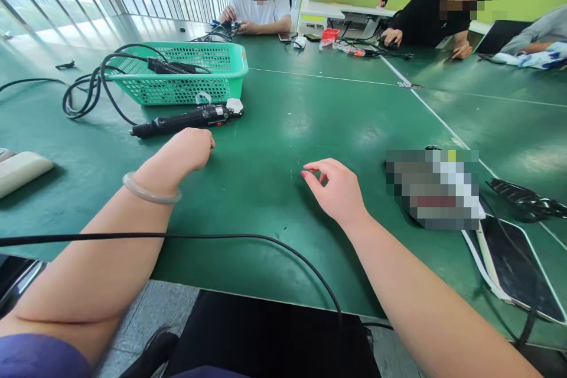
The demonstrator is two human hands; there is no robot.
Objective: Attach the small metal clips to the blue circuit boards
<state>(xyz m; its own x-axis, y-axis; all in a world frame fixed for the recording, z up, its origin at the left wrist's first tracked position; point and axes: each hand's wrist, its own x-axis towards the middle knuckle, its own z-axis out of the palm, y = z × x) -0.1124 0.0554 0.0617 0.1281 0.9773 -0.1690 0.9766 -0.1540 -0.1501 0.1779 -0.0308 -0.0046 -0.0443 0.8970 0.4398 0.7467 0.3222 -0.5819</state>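
My left hand (192, 147), with a pale bangle (151, 189) on its wrist, is just in front of a black electric screwdriver (177, 121). Its fingers curl inward and are mostly hidden behind the back of the hand. My right hand (334, 186) is over the green table (266, 189), thumb and fingers bent but apart, with nothing between them. The screwdriver lies in front of a green plastic basket (186, 91), which holds a black device (170, 66) and cable.
A black cable (248, 237) crosses low in front. At right are a blurred-out object (434, 189), a tablet (520, 266) and a black wrapped bundle (527, 198). A white object (22, 172) is at left. Several people sit across the table.
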